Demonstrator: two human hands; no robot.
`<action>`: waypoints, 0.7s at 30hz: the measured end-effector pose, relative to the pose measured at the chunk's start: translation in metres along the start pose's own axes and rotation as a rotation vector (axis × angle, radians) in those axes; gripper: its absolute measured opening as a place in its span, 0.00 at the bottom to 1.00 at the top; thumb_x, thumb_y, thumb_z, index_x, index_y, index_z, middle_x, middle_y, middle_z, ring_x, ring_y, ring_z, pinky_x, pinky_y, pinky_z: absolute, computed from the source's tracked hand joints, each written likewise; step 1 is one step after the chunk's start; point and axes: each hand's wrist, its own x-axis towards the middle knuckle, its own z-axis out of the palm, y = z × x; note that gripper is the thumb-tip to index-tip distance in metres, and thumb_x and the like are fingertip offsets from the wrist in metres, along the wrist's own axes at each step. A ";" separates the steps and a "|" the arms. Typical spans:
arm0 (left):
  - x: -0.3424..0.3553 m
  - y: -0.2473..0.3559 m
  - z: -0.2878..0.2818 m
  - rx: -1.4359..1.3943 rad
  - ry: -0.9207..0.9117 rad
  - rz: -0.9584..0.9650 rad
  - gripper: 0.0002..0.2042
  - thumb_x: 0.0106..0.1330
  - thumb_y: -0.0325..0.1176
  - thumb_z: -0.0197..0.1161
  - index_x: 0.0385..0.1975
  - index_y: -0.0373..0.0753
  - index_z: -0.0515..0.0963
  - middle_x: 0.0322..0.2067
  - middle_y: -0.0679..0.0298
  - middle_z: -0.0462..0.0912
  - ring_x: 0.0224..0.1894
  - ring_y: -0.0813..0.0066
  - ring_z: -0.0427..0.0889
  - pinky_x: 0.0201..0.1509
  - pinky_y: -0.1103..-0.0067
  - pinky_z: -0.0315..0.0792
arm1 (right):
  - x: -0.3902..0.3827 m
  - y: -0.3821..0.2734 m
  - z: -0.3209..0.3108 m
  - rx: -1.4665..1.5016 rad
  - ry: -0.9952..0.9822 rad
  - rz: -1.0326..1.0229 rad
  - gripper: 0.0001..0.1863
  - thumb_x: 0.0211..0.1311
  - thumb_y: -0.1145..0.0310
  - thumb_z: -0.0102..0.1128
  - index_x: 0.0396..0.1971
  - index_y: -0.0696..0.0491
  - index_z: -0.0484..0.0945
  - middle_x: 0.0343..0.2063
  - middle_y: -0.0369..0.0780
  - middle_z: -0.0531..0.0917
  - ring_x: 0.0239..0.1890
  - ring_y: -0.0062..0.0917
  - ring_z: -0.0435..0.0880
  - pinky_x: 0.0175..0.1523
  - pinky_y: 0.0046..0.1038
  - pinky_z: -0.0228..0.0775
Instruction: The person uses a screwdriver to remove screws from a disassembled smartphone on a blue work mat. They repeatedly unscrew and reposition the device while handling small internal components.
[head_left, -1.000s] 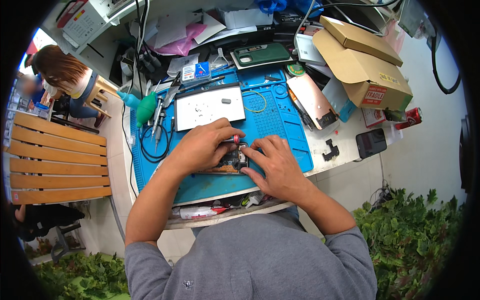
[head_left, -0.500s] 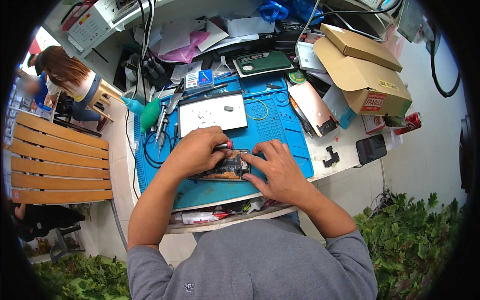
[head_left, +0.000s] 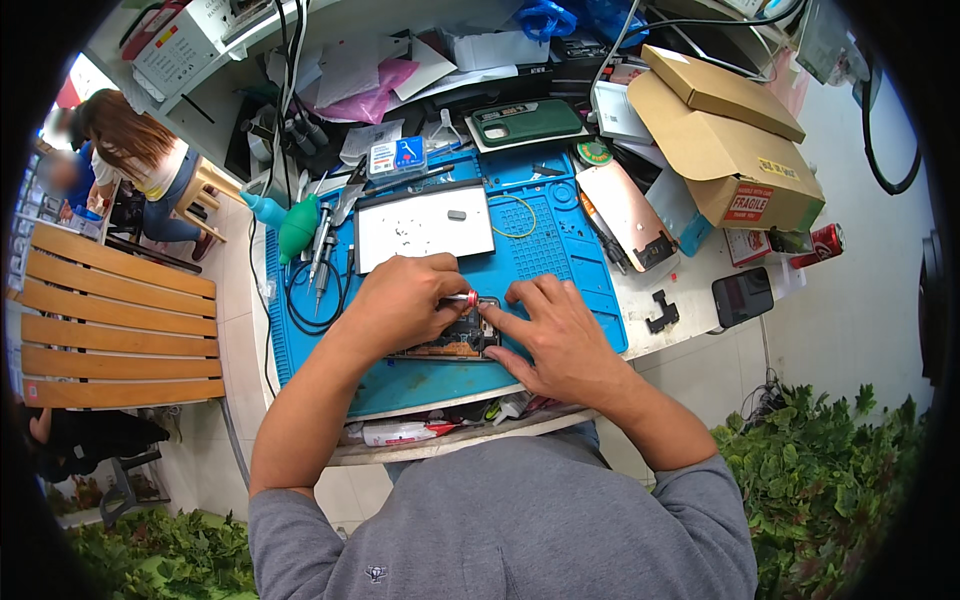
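My left hand (head_left: 402,302) is closed around a small screwdriver with a red end (head_left: 470,298); its tip is hidden by the fingers. Under that hand lies an opened phone (head_left: 448,347), its dark and copper-coloured insides facing up. The thumb and forefinger of my right hand (head_left: 560,340) grip the phone's right end, while the other fingers rest on the mat beyond it. Both rest over a blue repair mat (head_left: 375,385). Just beyond my left hand, a white tray (head_left: 385,225) bears several tiny dark parts and one small grey piece.
On the left are a green air blower (head_left: 297,230) and a pen-like tool (head_left: 322,250) with cables. To the right lie a rose-gold phone back (head_left: 625,210), a black bracket (head_left: 662,312), a black device (head_left: 742,297) and a cardboard box (head_left: 720,140). A green phone case (head_left: 528,124) sits behind.
My left hand has shifted slightly right, bringing the red screwdriver end closer to the phone's right end. My right hand stays nearly still on the phone.
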 end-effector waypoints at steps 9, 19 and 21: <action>0.003 0.000 -0.003 -0.026 -0.047 -0.012 0.07 0.69 0.35 0.76 0.42 0.44 0.95 0.40 0.65 0.92 0.41 0.56 0.93 0.48 0.62 0.86 | 0.005 0.005 -0.002 -0.039 -0.028 -0.046 0.26 0.68 0.53 0.79 0.61 0.51 0.88 0.48 0.42 0.81 0.55 0.37 0.77 0.57 0.41 0.68; -0.019 -0.013 -0.006 -0.067 0.013 -0.102 0.09 0.66 0.30 0.79 0.46 0.44 0.96 0.40 0.62 0.91 0.41 0.58 0.92 0.47 0.64 0.83 | 0.017 0.012 -0.005 -0.061 -0.095 -0.181 0.26 0.71 0.54 0.77 0.59 0.56 0.87 0.59 0.41 0.83 0.66 0.40 0.78 0.66 0.43 0.71; -0.024 -0.015 -0.005 -0.077 0.023 -0.118 0.11 0.66 0.30 0.79 0.48 0.45 0.97 0.40 0.62 0.91 0.41 0.58 0.92 0.47 0.64 0.83 | 0.020 0.016 -0.003 -0.060 -0.077 -0.257 0.25 0.69 0.54 0.78 0.55 0.58 0.86 0.62 0.42 0.83 0.66 0.39 0.77 0.67 0.43 0.71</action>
